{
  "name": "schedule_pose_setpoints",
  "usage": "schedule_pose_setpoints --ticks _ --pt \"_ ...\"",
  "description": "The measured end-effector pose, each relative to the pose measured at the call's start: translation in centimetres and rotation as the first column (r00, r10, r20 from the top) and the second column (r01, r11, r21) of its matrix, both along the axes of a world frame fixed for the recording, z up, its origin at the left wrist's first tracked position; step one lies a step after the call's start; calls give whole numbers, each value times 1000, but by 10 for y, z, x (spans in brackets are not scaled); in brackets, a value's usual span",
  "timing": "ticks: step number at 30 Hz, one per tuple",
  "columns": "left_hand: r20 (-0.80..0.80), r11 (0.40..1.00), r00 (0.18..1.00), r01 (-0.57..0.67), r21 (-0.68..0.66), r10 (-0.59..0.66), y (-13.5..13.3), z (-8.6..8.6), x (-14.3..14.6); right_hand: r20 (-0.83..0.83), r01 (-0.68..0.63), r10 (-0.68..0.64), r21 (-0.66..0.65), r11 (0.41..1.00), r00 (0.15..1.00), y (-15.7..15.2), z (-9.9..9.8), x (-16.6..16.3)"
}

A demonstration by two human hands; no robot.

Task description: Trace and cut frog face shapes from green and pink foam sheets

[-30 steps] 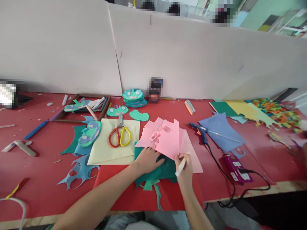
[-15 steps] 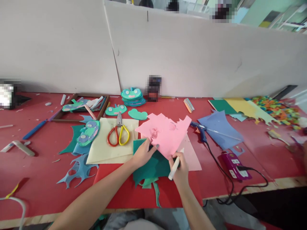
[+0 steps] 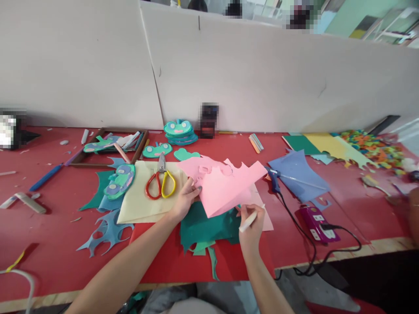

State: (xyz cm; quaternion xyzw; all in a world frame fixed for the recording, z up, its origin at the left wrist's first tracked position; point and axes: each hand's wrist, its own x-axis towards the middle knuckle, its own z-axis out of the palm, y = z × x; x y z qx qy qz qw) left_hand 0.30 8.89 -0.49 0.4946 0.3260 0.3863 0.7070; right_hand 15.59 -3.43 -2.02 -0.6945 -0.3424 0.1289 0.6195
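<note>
A pink felt sheet point(image 3: 225, 187) with cut-out holes and a jagged edge is raised above the table, bent at its lower corner. My left hand point(image 3: 186, 199) grips its left edge between thumb and fingers. In my right hand point(image 3: 252, 226) lies a whitish pen or marker point(image 3: 248, 221), with the fingers curled; whether its fingertips touch the pink sheet I cannot tell. Below are dark green felt point(image 3: 206, 231) and a paler pink sheet point(image 3: 266, 220). Red-and-yellow-handled scissors point(image 3: 161, 181) rest on cream felt point(image 3: 134, 211) to the left.
Frog-like felt faces point(image 3: 178, 127) are stacked at the back, near a brown frame point(image 3: 98, 165) holding pens. Rightward lie a blue glue gun point(image 3: 275, 181), blue felt point(image 3: 297, 174), a purple power strip point(image 3: 317, 224) with a black cable, and colourful scraps point(image 3: 373, 148).
The pink sheet has tilted and its lower corner has swung left. My right hand has moved slightly right, away from that corner, keeping the pen. My left hand has shifted up and left.
</note>
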Motion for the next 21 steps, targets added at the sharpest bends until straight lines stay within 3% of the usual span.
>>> schedule_pose_setpoints --ticks 3,6,8,10,12,13,14,15,16,19,21 --pt "109 983 992 86 -162 -69 -1 8 -10 23 33 -34 21 999 999 -1 -3 3" --pt "3 983 998 67 -171 -67 3 7 -25 5 62 -63 44 997 998 -1 -3 5" --pt "-235 998 971 37 -46 -47 6 1 -35 -5 100 -100 34 994 995 -1 -3 6" --pt "-513 989 858 81 126 -5 7 -4 -42 -2 111 -111 4 994 994 -1 -4 6" --pt "-629 957 761 39 287 157 2 -5 -45 13 74 -73 -40 996 997 0 -5 5" --pt "-654 895 683 4 447 324 -2 -4 -44 21 50 -49 -62 997 999 0 -5 4" --pt "-630 788 603 2 615 490 -7 -2 -43 31 33 -30 -80 996 999 0 -5 3" --pt "-590 678 548 57 733 593 -12 1 -42 40 24 -21 -92 995 999 -1 -5 3" --pt "-579 609 528 140 781 621 -19 3 -39 47 22 -17 -99 995 999 -1 -5 2" --pt "-655 494 593 440 750 468 -36 7 -31 60 27 -21 -100 995 998 -1 -4 2" --pt "-718 448 587 564 694 374 -43 7 -27 63 33 -27 -98 995 998 -1 -4 3"
